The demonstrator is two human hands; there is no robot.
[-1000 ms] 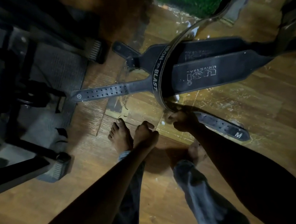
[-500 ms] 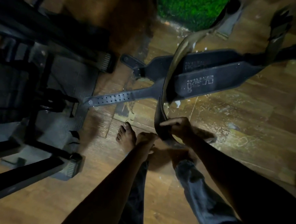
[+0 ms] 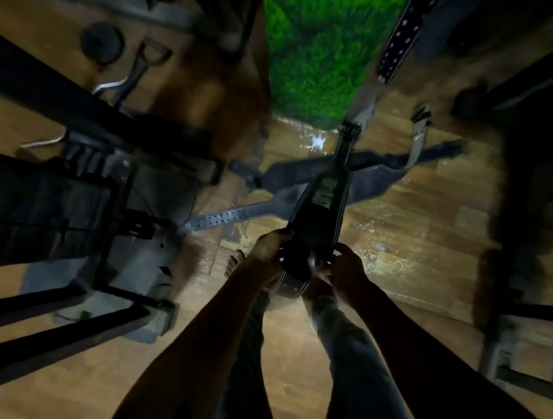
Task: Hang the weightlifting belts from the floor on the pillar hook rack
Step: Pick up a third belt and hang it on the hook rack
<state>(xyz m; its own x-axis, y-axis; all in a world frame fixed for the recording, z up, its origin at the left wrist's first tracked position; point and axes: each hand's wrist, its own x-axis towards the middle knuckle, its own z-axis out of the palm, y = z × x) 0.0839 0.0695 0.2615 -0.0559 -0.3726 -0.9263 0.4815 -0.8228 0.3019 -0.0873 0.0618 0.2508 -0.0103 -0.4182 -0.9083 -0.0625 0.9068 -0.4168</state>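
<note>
A black weightlifting belt [image 3: 323, 215] with pale lettering is lifted off the floor in front of me. My left hand [image 3: 268, 249] grips its left edge and my right hand [image 3: 343, 265] grips its right edge near the wide lower end. The narrow end of the belt stretches away and up towards the green pillar [image 3: 320, 46]. Two more black belts [image 3: 377, 179] lie crossed on the wooden floor beyond my hands, one with a perforated strap [image 3: 222, 218] pointing left. Another perforated strap [image 3: 409, 24] hangs down along the pillar's right side. The hook rack is out of view.
Black gym machine frames [image 3: 75, 208] and a rubber mat stand to the left. A cable handle and a weight plate [image 3: 102, 43] lie at the top left. More dark equipment [image 3: 542, 251] crowds the right edge. My bare foot [image 3: 234, 264] and trouser legs are below my hands.
The belt has come up off the floor and my left hand has joined the right on it. The view has risen and tilted up, showing more of the pillar.
</note>
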